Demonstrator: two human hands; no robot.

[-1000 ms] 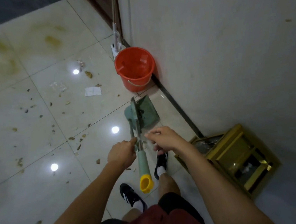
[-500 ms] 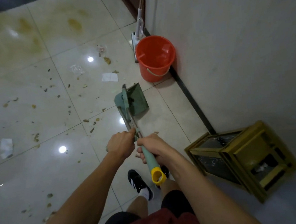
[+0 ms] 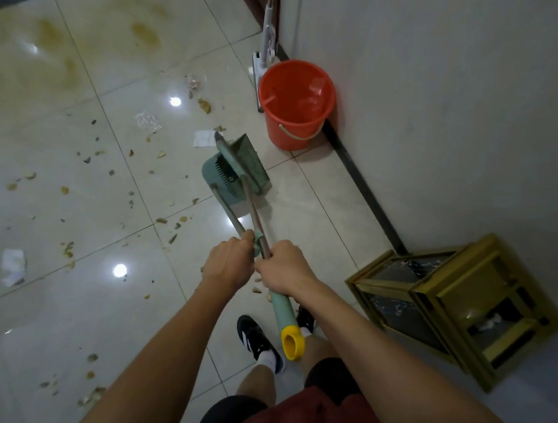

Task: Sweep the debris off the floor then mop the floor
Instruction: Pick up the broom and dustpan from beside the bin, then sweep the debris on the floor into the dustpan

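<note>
left hand (image 3: 229, 264): fingers wrapped round the thin metal dustpan handle (image 3: 230, 216), knuckles up, right next to the other hand
right hand (image 3: 285, 267): fingers clamped on the broom handle (image 3: 282, 309), just above the pale green grip with the yellow cap (image 3: 293, 346)
broom and dustpan: green dustpan (image 3: 223, 182) sits on the floor ahead of the feet, broom head (image 3: 243, 160) tucked against it, both handles running up side by side and joined by a small green clip near the hands
debris (image 3: 68, 249): brown bits and a few crumpled white scraps scattered across the glossy floor tiles (image 3: 77, 336), mostly left of the dustpan, plus yellowish stains further out
mop (image 3: 268, 36): leaning upright in the corner by the wall, just behind the bucket
bucket (image 3: 297, 102): orange, on the floor against the wall, near the dustpan
other stuff: gold-framed stand (image 3: 452, 303) tipped on its side by the wall, right of the feet
</note>
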